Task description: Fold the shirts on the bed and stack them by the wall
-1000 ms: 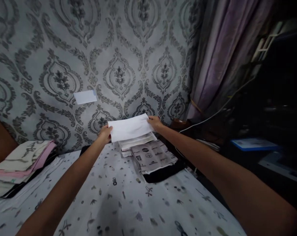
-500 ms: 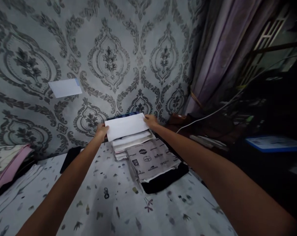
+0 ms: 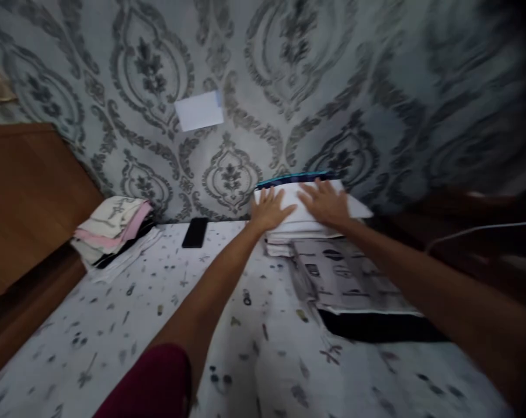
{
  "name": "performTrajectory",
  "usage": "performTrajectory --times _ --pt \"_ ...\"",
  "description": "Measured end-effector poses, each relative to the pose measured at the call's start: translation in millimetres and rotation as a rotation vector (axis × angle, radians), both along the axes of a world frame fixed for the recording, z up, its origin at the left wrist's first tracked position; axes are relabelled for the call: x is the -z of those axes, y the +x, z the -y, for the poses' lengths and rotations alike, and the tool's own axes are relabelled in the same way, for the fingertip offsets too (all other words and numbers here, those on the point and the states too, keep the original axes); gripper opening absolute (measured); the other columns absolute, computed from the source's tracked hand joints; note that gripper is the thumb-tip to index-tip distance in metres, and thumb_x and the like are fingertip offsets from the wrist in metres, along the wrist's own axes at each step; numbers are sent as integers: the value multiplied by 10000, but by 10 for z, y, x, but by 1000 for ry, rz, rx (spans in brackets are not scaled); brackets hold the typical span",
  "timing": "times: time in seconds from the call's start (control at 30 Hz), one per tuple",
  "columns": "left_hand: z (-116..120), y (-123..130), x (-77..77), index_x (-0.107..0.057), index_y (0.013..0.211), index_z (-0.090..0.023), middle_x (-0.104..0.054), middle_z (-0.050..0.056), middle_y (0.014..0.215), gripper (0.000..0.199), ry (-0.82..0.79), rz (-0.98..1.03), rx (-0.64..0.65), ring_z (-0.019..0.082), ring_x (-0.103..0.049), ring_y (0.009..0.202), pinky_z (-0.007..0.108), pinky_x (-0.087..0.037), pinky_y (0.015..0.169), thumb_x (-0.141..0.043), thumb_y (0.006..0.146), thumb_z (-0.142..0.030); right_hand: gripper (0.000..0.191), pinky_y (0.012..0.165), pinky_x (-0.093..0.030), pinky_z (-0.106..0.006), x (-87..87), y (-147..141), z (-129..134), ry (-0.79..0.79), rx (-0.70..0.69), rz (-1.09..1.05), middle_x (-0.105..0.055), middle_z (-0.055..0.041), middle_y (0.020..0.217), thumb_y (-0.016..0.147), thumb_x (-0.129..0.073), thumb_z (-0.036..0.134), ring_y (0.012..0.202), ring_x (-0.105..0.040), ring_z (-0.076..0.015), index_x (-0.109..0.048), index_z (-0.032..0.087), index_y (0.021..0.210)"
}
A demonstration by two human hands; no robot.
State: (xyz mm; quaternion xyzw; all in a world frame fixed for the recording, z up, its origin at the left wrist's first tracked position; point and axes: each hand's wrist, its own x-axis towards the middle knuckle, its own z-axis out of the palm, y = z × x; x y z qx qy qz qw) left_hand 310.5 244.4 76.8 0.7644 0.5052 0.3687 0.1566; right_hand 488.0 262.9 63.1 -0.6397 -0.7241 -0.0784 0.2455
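Note:
Both of my hands lie flat on a folded white cloth [image 3: 291,202] at the top of a stack of folded fabric by the wall. My left hand [image 3: 269,210] has its fingers spread over the cloth's left part. On the right part rests my right hand [image 3: 326,203], fingers also apart. Behind the white cloth shows a dark blue piece with a bright blue edge [image 3: 295,179]. Nearer to me is a folded grey printed cloth [image 3: 339,273], with a folded black cloth [image 3: 376,326] under it. My right forearm covers part of both.
A pile of folded clothes [image 3: 115,223], pink, cream and black, sits at the left beside a brown wooden panel [image 3: 32,197]. A black phone-like slab [image 3: 195,233] lies on the patterned bedsheet [image 3: 167,302]. A white paper [image 3: 200,111] is on the wall; a pale cable [image 3: 476,231] runs at right.
My hands have gone from gripping the white cloth's two ends to lying open on top of it. The view has swung left, bringing the wooden panel into sight.

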Motion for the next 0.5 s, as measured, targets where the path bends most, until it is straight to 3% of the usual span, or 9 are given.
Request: performTrajectory --times 0.13,0.23,0.3,0.4,0.5 --pt "0 -125 129 -614 1286 -241 -374 134 1583 509 0 -7 -36 365 -199 1506 580 -194 1182 -746 820 -396 583 1104 -164 -649 67 -2 -134 -70 -4 -37 -263 -183 1626 1005 -338 528 1483 -217 -376 -397 273 1526" --pt "204 -293 145 -584 1338 -242 -362 162 1583 531 -4 1 3 400 -218 1488 591 -282 1144 -689 861 -450 563 1104 -165 -647 -97 -54 -41 -132 14 0 -256 -200 1624 1011 -373 462 1487 -215 -375 -392 249 1532" --pt "367 -537 153 -608 1311 -276 -451 140 1537 514 3 -15 16 394 -341 1446 553 -358 1118 -723 833 -430 552 1092 -179 -666 -223 -105 24 -174 31 21 -276 -216 1612 1002 -411 428 1483 -228 -375 -421 230 1517" --pt "592 -1197 110 -680 1173 -282 -636 120 1357 441 25 -35 -58 318 -542 1319 462 -423 1104 -806 750 -300 519 1077 -230 -668 -373 -170 104 -135 71 13 -352 -255 1564 985 -440 382 1444 -313 -366 -501 178 1459" --pt "807 -2155 -49 -683 1033 -203 -685 165 1220 279 41 -38 -305 310 -589 1237 433 -425 1097 -747 765 -155 477 1051 -333 -613 -466 -200 249 4 90 5 -428 -279 1501 969 -419 322 1390 -396 -362 -569 121 1374"
